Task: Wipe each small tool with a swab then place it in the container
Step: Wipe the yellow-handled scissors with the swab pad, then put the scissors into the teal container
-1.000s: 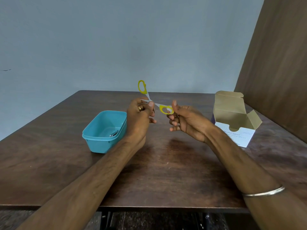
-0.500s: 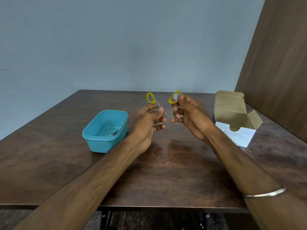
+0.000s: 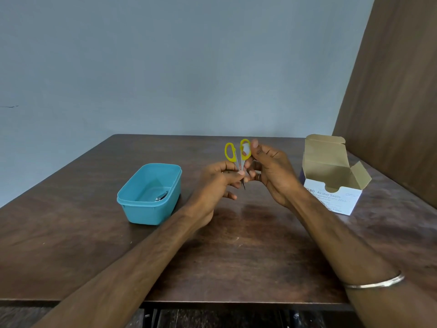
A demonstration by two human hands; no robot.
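Right now my left hand [image 3: 220, 183] pinches the scissors [image 3: 237, 162] at the blades, handles up, beside the tub [image 3: 151, 204], and I'd rub the swab [image 3: 246, 149] pinched in my right hand [image 3: 272, 174] around both loops.

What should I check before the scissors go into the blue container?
1. Hold on scissors: left hand pinches the blades, handles up. Ok.
2. Swab in use: right hand presses it against a yellow handle loop. Ok.
3. Wiping finished: cannot tell.
4. Blades closed for a safe drop: together, tip pointing down. Ok.
5. Blue container open and near the left hand: no lid, a metal tool already inside, room remaining. Ok.
6. Spare swabs: swab box stands open, contents hidden. Cannot tell.
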